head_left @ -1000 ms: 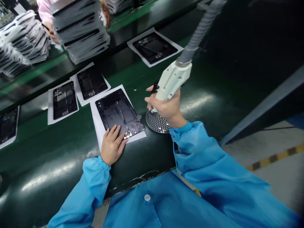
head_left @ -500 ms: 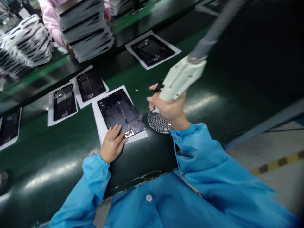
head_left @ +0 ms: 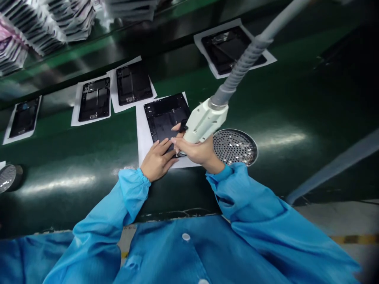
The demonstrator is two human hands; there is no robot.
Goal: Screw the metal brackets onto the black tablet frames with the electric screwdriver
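Observation:
A black tablet back panel (head_left: 166,114) lies on a white sheet (head_left: 142,134) on the green belt in front of me. My left hand (head_left: 156,159) rests flat on the panel's near edge, fingers stretched out. My right hand (head_left: 194,150) is wrapped round a pale handheld driver tool (head_left: 204,122) with a grey ribbed hose (head_left: 245,59). The tool's tip is down over the panel's near right corner, next to my left fingertips. A round perforated dish (head_left: 237,146) of small screws sits just right of my right wrist.
More black panels on white sheets lie on the belt: two (head_left: 94,98) (head_left: 133,82) to the left, one (head_left: 25,117) at far left, one (head_left: 229,45) behind the hose. Stacked trays (head_left: 44,23) stand beyond. A small round object (head_left: 8,177) sits at the left edge.
My right hand has carried the tool left from the perforated dish onto the panel's near corner. The view has shifted, so the dish now shows fully. The left hand stays on the panel.

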